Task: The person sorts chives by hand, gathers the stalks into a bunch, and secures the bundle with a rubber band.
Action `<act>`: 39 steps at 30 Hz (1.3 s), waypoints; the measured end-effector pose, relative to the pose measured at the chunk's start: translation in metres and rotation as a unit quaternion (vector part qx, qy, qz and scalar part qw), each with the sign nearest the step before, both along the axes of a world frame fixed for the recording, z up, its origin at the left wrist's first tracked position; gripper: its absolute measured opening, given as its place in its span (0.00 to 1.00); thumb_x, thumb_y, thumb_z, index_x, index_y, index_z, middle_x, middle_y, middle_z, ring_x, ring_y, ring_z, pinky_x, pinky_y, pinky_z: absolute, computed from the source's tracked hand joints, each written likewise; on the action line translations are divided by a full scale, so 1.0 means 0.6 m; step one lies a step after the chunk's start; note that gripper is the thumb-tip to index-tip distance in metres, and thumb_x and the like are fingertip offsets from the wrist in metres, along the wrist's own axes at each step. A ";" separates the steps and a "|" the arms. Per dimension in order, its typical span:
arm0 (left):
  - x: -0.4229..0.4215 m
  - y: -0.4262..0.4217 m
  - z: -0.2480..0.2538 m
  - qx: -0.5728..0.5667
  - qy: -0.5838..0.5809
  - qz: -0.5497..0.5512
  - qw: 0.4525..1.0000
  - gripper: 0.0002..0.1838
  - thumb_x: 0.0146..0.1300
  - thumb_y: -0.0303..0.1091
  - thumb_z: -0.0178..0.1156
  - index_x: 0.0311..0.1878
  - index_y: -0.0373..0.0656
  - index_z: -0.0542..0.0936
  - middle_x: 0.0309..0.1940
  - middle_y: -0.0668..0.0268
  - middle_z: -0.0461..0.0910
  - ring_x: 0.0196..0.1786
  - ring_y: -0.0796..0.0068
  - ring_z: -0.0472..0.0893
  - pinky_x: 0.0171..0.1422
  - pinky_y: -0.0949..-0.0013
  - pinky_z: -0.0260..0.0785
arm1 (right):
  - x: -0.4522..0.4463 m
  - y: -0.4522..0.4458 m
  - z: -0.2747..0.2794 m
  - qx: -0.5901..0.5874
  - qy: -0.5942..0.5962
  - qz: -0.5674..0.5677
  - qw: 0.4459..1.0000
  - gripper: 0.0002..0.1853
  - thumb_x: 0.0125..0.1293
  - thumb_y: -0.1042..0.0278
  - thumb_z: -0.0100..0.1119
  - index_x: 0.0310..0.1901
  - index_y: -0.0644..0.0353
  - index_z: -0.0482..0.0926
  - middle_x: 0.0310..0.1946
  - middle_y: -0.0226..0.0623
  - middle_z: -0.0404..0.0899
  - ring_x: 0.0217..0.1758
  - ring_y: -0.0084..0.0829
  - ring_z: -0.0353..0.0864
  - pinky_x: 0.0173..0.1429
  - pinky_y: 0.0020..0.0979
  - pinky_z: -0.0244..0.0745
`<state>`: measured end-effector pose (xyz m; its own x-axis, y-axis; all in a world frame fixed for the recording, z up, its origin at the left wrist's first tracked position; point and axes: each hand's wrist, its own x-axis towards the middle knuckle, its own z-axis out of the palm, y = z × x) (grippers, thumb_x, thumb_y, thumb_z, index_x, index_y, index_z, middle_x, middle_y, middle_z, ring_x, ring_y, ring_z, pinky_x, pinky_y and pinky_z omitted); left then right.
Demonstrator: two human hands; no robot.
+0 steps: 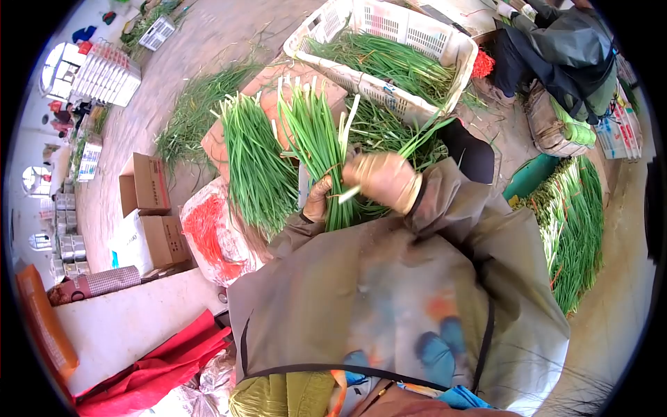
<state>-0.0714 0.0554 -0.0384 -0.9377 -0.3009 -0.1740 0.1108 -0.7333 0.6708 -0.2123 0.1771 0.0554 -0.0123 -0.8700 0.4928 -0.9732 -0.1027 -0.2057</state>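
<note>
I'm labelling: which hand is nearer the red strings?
Left: the left hand grips the green bunch, to the right of the red strings; the right hand is farther right.

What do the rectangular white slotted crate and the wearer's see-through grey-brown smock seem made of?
Crate: probably rigid moulded plastic, dull finish, judging by its regular slots and rounded corners.
Smock: likely thin plastic film or coated fabric, slightly glossy; blurred coloured shapes show through its front. Exact material stays open.

Stalks (313, 132) at twelve o'clock green, white-tipped. Crate (410, 28) at one white. Tub (531, 175) at three dark green. Smock (313, 299) at five olive-brown, black-trimmed. Cloth (153, 368) at eight bright red. Roll (114, 281) at eight checked, maroon-ended. Strings (208, 229) at nine coral red. Box (151, 182) at nine brown.
</note>
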 end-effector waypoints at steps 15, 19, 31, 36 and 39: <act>0.004 -0.024 -0.030 0.109 0.075 0.016 0.991 0.34 0.50 0.43 0.66 0.57 0.34 0.66 0.48 0.66 0.72 0.43 0.76 0.72 0.49 0.69 0.68 | -0.198 0.102 0.044 0.208 -0.494 -0.161 0.829 0.13 0.58 0.62 0.59 0.40 0.62 0.78 0.27 0.32 0.78 0.27 0.18 0.74 0.33 0.20 0.69; -0.009 -0.030 -0.004 0.002 0.051 -0.027 0.998 0.32 0.50 0.41 0.66 0.54 0.34 0.68 0.34 0.68 0.71 0.38 0.76 0.71 0.48 0.71 0.66 | -0.166 0.048 -0.010 0.129 -0.371 -0.191 0.900 0.14 0.61 0.65 0.56 0.47 0.60 0.76 0.27 0.25 0.75 0.24 0.16 0.69 0.27 0.18 0.65; -0.013 -0.029 0.098 -0.072 0.054 -0.067 0.994 0.43 0.38 0.30 0.67 0.62 0.38 0.62 0.52 0.55 0.74 0.51 0.63 0.77 0.54 0.64 0.69 | -0.229 -0.010 0.060 -0.053 -0.004 -0.310 0.949 0.10 0.63 0.74 0.49 0.45 0.60 0.75 0.38 0.32 0.79 0.39 0.28 0.78 0.38 0.24 0.75; -0.011 -0.051 0.116 -0.076 0.032 -0.212 0.974 0.40 0.38 0.25 0.65 0.60 0.36 0.63 0.52 0.51 0.73 0.46 0.60 0.78 0.50 0.61 0.72 | -0.176 -0.017 0.089 -0.018 -0.670 -0.035 0.742 0.12 0.62 0.62 0.57 0.42 0.61 0.77 0.24 0.24 0.73 0.17 0.14 0.59 0.23 0.15 0.60; -0.011 -0.032 0.116 -0.078 0.008 -0.242 0.967 0.39 0.39 0.24 0.64 0.60 0.36 0.64 0.51 0.50 0.73 0.46 0.60 0.78 0.50 0.61 0.72 | -0.151 -0.036 0.069 0.052 -0.693 0.007 0.719 0.17 0.58 0.60 0.62 0.42 0.64 0.75 0.23 0.25 0.71 0.19 0.15 0.61 0.22 0.18 0.57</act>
